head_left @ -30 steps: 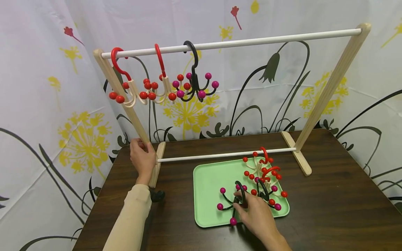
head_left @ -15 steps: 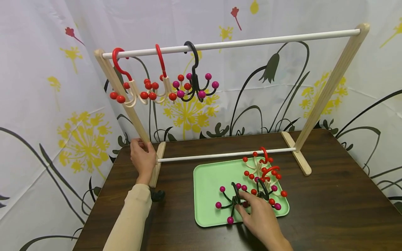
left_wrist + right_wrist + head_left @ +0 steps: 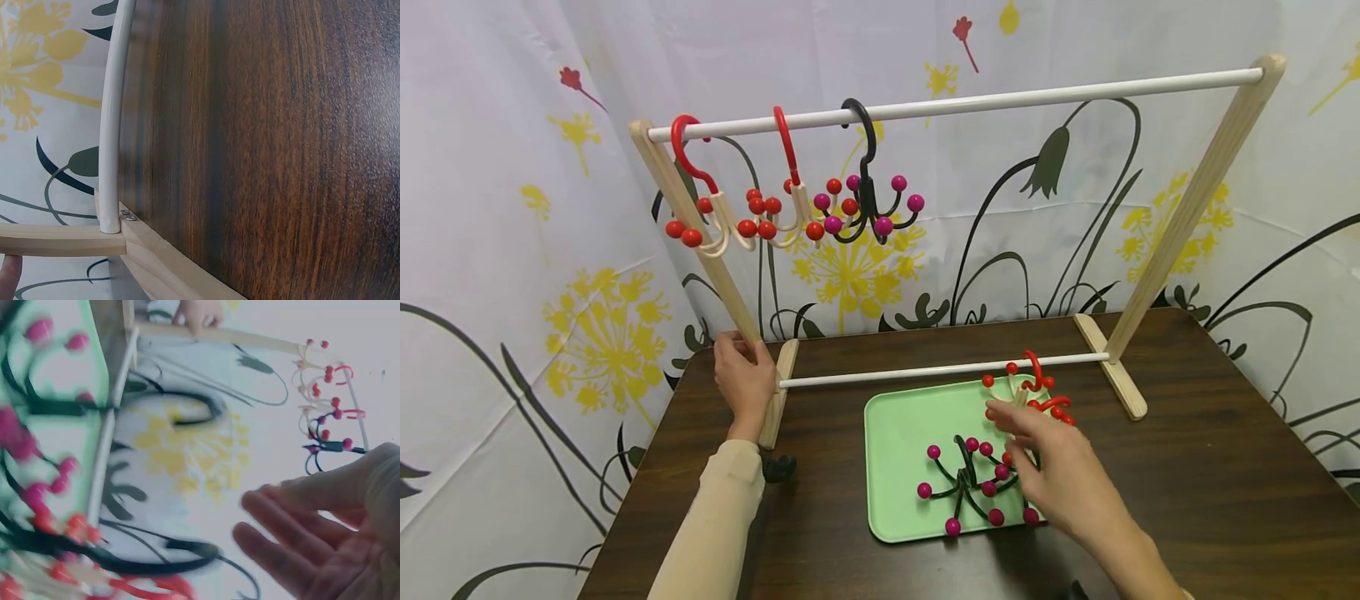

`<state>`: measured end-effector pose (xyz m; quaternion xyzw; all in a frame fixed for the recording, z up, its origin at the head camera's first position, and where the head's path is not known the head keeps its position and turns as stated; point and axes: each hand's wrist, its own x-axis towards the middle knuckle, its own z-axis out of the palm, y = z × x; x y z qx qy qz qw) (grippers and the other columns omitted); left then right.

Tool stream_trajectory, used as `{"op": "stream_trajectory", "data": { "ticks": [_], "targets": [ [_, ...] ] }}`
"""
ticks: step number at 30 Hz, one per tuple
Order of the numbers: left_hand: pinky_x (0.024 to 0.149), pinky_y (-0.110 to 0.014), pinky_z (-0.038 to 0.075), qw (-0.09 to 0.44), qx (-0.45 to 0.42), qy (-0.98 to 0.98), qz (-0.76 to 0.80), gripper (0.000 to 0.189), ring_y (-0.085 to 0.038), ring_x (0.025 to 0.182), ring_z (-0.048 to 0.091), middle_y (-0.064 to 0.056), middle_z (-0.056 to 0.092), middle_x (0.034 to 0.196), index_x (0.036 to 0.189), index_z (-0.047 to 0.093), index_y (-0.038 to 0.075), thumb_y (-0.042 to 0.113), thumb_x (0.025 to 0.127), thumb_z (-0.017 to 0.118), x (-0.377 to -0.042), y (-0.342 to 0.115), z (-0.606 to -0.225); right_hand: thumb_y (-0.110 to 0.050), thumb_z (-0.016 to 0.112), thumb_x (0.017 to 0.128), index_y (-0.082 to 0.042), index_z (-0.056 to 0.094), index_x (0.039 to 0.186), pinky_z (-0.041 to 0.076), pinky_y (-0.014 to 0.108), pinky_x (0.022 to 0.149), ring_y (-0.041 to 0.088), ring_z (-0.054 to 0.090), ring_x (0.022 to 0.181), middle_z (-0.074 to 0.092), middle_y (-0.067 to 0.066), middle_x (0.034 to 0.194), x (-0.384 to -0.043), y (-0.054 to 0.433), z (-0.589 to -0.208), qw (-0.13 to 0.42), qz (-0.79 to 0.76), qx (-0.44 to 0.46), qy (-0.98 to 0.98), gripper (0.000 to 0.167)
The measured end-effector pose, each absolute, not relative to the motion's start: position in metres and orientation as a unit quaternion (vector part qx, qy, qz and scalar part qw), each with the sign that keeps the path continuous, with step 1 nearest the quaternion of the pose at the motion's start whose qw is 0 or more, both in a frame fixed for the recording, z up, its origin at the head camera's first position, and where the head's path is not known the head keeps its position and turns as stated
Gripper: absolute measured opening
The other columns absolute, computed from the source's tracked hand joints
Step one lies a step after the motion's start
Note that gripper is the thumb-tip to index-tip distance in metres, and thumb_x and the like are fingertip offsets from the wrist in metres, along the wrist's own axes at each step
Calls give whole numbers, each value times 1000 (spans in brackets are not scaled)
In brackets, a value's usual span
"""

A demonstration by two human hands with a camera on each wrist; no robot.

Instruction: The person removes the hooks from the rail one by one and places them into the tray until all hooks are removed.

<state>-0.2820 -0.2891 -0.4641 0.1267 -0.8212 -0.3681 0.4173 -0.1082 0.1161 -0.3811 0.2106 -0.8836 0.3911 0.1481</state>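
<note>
At the left foot of the rack, my left hand (image 3: 745, 379) grips the wooden post (image 3: 727, 292); in the left wrist view just one fingertip (image 3: 9, 275) shows, against the post. My right hand (image 3: 1063, 471) is over the right side of the green tray (image 3: 891, 442), fingers apart and holding nothing. To its left on the tray lies a black multi-arm hook hanger (image 3: 962, 479) with magenta ball tips. Behind and beneath the hand are cream hook hangers with red hooks (image 3: 1032, 367) and red balls, partly hidden. Another black hanger (image 3: 144, 559) shows blurred in the right wrist view.
From the rack's white top rail (image 3: 1000, 102) hang two red-hooked hangers (image 3: 718, 221) and a black hanger (image 3: 867, 192), all toward the left. A lower rail (image 3: 887, 376) runs behind the tray. The right post (image 3: 1195, 208) stands on a foot (image 3: 1112, 371) on the dark wooden table (image 3: 1217, 467).
My right hand has let go of the black hanger, which now lies on the tray slightly left of before, and has moved right and up. My left hand stays on the post.
</note>
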Motion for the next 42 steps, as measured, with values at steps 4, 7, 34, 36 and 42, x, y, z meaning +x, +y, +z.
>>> {"op": "stream_trajectory", "data": {
  "ticks": [4,7,34,36,42],
  "targets": [
    [73,-54,40,419,129,-820,-369,27,-37,84,56,-16,54,94,110,53,2,13,89,65,-282,-289,-465,10,71,82,-5,65,123,55,30,76,17,69,95,72,4,108,-136,122,-350,200,407,246,-857,44],
    [73,-55,41,420,130,-820,-368,26,-37,83,56,-16,54,94,109,53,3,13,88,65,-282,-289,-465,6,69,86,-4,67,120,54,26,78,17,69,96,72,5,108,-158,119,-323,218,440,264,-830,36],
    [72,-53,41,426,126,-821,-358,26,-36,83,57,-16,54,94,108,53,3,14,88,65,-281,-292,-468,-34,51,100,-13,26,156,38,34,102,22,50,129,44,8,150,-279,3,-228,122,395,248,-876,64],
    [72,-53,41,426,125,-822,-357,26,-36,83,57,-16,54,94,108,53,3,14,88,65,-282,-292,-468,-37,51,100,-15,28,155,37,37,105,21,46,133,47,6,148,-282,2,-227,115,374,223,-893,63],
    [72,-53,42,430,121,-823,-352,25,-35,83,58,-17,54,93,108,53,2,14,89,64,-285,-292,-468,-39,57,97,-18,43,148,44,42,92,20,58,116,63,0,131,-288,9,-228,152,323,165,-919,57]
  ]
}}
